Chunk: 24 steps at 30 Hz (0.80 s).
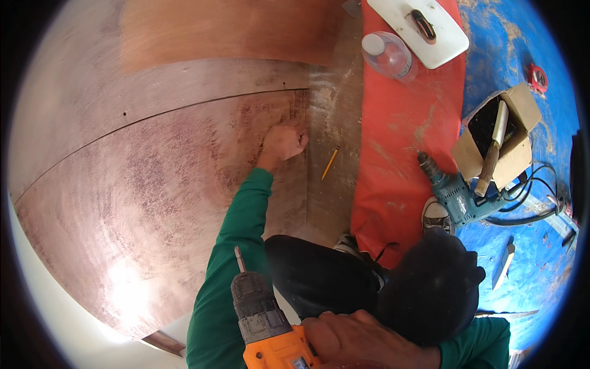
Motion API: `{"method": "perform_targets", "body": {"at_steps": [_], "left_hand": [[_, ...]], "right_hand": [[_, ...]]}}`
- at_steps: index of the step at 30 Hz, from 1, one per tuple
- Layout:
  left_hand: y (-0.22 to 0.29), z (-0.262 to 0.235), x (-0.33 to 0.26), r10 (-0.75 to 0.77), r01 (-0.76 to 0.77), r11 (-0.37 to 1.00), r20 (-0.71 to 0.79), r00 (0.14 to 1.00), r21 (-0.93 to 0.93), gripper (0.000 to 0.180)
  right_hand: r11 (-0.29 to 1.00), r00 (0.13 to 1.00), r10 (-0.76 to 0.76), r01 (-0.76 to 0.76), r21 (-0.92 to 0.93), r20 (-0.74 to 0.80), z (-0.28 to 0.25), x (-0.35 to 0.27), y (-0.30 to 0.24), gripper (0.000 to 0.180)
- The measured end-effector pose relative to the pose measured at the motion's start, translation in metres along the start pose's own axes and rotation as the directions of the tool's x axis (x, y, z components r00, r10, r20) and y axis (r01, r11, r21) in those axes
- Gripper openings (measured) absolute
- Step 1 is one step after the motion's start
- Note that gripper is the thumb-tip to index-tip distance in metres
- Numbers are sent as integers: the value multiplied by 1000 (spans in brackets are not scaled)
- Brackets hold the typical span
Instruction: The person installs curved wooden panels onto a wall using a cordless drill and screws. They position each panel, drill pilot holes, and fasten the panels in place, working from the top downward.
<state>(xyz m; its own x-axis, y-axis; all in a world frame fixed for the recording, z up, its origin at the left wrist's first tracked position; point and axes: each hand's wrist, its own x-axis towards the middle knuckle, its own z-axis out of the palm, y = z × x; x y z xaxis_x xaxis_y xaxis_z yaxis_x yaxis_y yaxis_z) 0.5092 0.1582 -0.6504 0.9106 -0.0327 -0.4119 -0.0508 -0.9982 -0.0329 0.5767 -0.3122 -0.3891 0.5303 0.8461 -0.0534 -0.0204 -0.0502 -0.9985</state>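
Observation:
My right hand [369, 338] grips an orange and black cordless drill [270, 326] at the lower middle. A screwdriver bit [239, 259] sits in its chuck and points up and away. Farther ahead, my left hand [284, 142] rests with curled fingers against a reddish-brown wooden panel [153, 166], close to the panel's right edge. Anything inside those fingers is hidden or too small to name. A dark seam runs across the wood just beyond that hand. Right of it, a yellow pencil [330, 162] lies on a brown board [326, 197].
A red sheet [393, 154] runs alongside, bearing a clear bottle [390, 55] and a white lid-like plate [448, 43]. On blue sheeting [491, 37] are a teal corded drill [461, 200], an open cardboard box [522, 111] with a wooden-handled tool, and a red tape measure [538, 79]. My knees are close below.

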Motion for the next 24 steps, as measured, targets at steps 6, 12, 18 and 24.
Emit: {"method": "perform_targets", "body": {"at_steps": [6, 12, 18, 24], "left_hand": [[-5, 8, 4, 13, -13, 999, -3, 1000, 48, 12], [-5, 17, 16, -20, 21, 999, -14, 1000, 35, 14], [-2, 13, 15, -27, 26, 998, 31, 999, 51, 13], [-6, 17, 14, 34, -33, 999, -50, 998, 14, 13]], "right_hand": [[997, 999, 5, -2, 73, -35, 1, 7, 2, 34], [987, 991, -52, 33, -156, -123, 12, 14, 2, 31], [999, 999, -27, 27, -24, 19, -10, 28, 6, 33], [999, 998, 35, -36, 9, 56, -9, 32, 2, 38]]}}
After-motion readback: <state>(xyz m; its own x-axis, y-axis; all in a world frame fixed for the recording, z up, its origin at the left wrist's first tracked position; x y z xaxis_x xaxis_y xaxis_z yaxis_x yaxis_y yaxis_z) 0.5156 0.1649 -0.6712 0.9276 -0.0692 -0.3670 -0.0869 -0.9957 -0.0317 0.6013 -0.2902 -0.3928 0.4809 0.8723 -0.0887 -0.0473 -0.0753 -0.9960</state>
